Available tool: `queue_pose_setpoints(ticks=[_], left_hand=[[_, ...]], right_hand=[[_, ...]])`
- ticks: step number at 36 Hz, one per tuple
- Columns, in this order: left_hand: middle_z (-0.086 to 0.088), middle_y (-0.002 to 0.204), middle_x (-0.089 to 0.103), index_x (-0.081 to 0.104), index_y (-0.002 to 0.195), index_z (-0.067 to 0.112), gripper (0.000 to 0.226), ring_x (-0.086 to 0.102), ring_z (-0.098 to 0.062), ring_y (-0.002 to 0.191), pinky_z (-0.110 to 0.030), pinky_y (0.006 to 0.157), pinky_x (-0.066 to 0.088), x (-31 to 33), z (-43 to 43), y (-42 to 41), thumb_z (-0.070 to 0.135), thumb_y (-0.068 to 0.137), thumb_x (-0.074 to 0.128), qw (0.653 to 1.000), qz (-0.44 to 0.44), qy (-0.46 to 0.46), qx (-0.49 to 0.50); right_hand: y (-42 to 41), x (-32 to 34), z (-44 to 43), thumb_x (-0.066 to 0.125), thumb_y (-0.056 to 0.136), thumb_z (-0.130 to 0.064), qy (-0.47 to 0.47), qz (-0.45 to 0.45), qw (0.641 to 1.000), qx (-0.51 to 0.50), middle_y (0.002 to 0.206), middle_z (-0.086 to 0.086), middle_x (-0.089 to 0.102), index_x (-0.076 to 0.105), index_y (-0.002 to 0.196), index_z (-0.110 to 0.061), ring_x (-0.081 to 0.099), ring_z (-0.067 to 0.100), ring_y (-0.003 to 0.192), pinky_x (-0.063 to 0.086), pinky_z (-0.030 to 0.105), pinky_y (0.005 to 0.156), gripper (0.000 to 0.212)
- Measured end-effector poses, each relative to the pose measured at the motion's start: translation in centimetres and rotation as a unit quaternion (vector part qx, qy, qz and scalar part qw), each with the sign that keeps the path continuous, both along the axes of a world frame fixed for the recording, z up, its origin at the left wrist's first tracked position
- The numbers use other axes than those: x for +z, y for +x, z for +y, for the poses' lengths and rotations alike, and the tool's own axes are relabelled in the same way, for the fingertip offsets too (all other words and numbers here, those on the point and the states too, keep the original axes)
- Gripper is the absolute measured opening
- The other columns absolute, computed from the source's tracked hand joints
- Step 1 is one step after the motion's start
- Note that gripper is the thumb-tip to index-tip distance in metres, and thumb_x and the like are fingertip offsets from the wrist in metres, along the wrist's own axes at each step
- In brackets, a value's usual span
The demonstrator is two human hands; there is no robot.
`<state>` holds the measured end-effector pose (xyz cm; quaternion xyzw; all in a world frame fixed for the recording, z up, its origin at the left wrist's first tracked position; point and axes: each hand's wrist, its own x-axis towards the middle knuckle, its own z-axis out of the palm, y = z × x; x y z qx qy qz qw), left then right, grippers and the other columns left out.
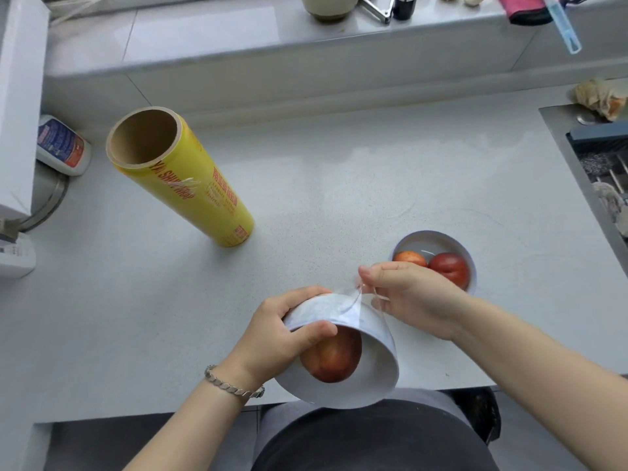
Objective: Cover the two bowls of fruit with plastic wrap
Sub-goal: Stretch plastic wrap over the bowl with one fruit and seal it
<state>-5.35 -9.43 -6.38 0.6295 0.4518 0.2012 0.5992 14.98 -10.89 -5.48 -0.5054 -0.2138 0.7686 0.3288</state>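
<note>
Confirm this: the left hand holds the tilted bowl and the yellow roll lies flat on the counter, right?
Not quite. The head view shows the left hand holding the tilted bowl, but the yellow roll stands upright on the counter.

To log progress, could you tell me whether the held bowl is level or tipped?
Tipped: the left hand holds the bowl, mouth facing the person, fruit visible; the right hand pinches plastic wrap.
</note>
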Motion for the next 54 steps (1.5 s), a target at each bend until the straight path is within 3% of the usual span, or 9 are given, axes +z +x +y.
queue_pose_setpoints(ticks=[4,10,22,31,34,37,41,47,54], left_hand=[[0.028,0.093,0.068,0.065,0.089,0.058,0.047,0.062,0.006,0.089,-0.009,0.078,0.045,0.3,0.0,0.1,0.082,0.049,0.062,1.000,-0.002,0.002,-0.016],[0.015,0.095,0.071,0.070,0.091,0.039,0.057,0.065,-0.004,0.091,-0.015,0.078,0.047,0.2,-0.2,0.1,0.079,0.051,0.066,0.999,-0.039,-0.005,0.008],[0.027,0.096,0.069,0.065,0.094,0.035,0.065,0.063,0.004,0.094,-0.011,0.082,0.046,0.0,-0.3,0.0,0.080,0.047,0.067,0.999,-0.041,0.018,0.026],[0.031,0.093,0.067,0.065,0.091,0.057,0.044,0.062,0.008,0.089,-0.008,0.080,0.045,0.3,-0.4,0.0,0.064,0.049,0.073,0.999,-0.027,0.019,-0.020],[0.028,0.095,0.068,0.067,0.090,0.054,0.046,0.063,0.006,0.091,-0.009,0.079,0.045,0.1,-0.6,-0.1,0.075,0.050,0.069,0.999,-0.036,0.013,-0.001],[0.018,0.096,0.071,0.071,0.088,0.046,0.053,0.065,-0.003,0.093,-0.016,0.080,0.048,-0.4,-0.5,-0.6,0.080,0.047,0.067,0.999,-0.043,-0.003,0.032],[0.013,0.097,0.072,0.070,0.089,0.036,0.063,0.066,-0.007,0.093,-0.019,0.080,0.050,-0.6,-0.1,-0.6,0.081,0.046,0.066,0.998,-0.031,-0.002,0.053],[0.021,0.093,0.071,0.067,0.091,0.036,0.065,0.065,0.000,0.090,-0.013,0.078,0.047,-0.6,0.4,0.1,0.082,0.046,0.064,0.997,-0.024,0.015,0.065],[0.014,0.095,0.072,0.068,0.091,0.032,0.068,0.066,-0.006,0.092,-0.016,0.080,0.049,-0.5,0.4,0.0,0.083,0.046,0.064,0.997,-0.029,0.019,0.066]], right_hand=[[-1.1,-0.6,-0.5,0.059,0.069,-0.025,-0.001,0.064,0.995,-0.078,0.095,0.007,0.068,0.066,0.098,0.004,0.060,0.017,0.095,0.045,0.033,0.094,0.041],[-2.2,-0.4,-0.5,0.068,0.059,-0.024,-0.021,0.004,0.989,-0.147,0.066,0.006,0.069,0.070,0.069,-0.003,0.062,0.015,0.064,0.050,0.023,0.067,0.023],[-2.7,-0.3,-0.3,0.080,0.066,-0.017,-0.033,-0.156,0.982,-0.100,0.062,0.008,0.065,0.069,0.057,-0.008,0.060,0.015,0.059,0.047,0.026,0.062,0.017],[-2.1,-0.6,-0.8,0.081,0.065,-0.012,-0.097,-0.122,0.986,-0.065,0.070,0.005,0.067,0.065,0.075,-0.007,0.062,0.013,0.060,0.051,0.016,0.053,0.019],[-1.3,-0.5,-0.4,0.076,0.070,-0.002,-0.049,-0.177,0.981,-0.070,0.070,0.001,0.066,0.069,0.080,-0.007,0.061,0.006,0.060,0.049,0.010,0.055,0.014],[0.0,0.5,-0.4,0.068,0.080,-0.002,0.103,-0.279,0.948,-0.112,0.079,-0.009,0.070,0.072,0.084,-0.016,0.064,-0.004,0.069,0.044,0.002,0.062,0.015],[-0.2,2.3,-2.1,0.064,0.083,-0.026,0.280,-0.259,0.924,0.019,0.105,-0.013,0.069,0.070,0.097,-0.025,0.060,-0.006,0.103,0.043,0.008,0.090,0.015],[-1.3,1.0,-2.9,0.053,0.071,-0.061,0.303,-0.336,0.873,0.181,0.133,-0.025,0.048,0.046,0.132,-0.035,0.039,-0.016,0.122,0.027,0.004,0.102,0.067],[-1.2,0.7,-1.9,0.067,0.058,-0.058,0.197,-0.221,0.934,0.200,0.111,-0.019,0.063,0.055,0.113,-0.043,0.058,-0.002,0.106,0.048,0.027,0.095,0.058]])
